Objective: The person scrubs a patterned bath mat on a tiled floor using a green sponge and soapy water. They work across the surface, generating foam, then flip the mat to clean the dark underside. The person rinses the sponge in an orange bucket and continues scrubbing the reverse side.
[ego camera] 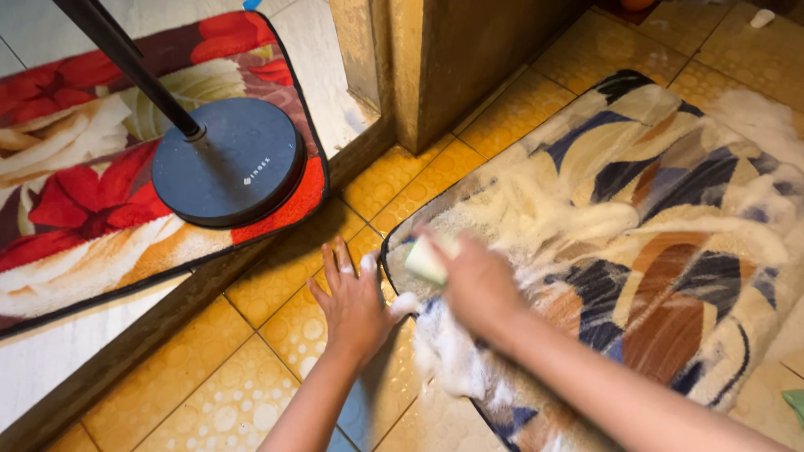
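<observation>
Foam covers near-left part of mat [662,243]; far right looks unscrubbed, I judge. Right hand [473,280] closed round soap bar [427,258]; left hand [356,301] flat, fingers spread, on tiles [251,393], holding nothing.

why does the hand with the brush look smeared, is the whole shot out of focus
Head view: only the right hand and its pale brush are motion-blurred; the left hand, flat on the yellow tiles, is sharper, and the round stand base is crisp. Warm, dim light, soft shadows.
</observation>
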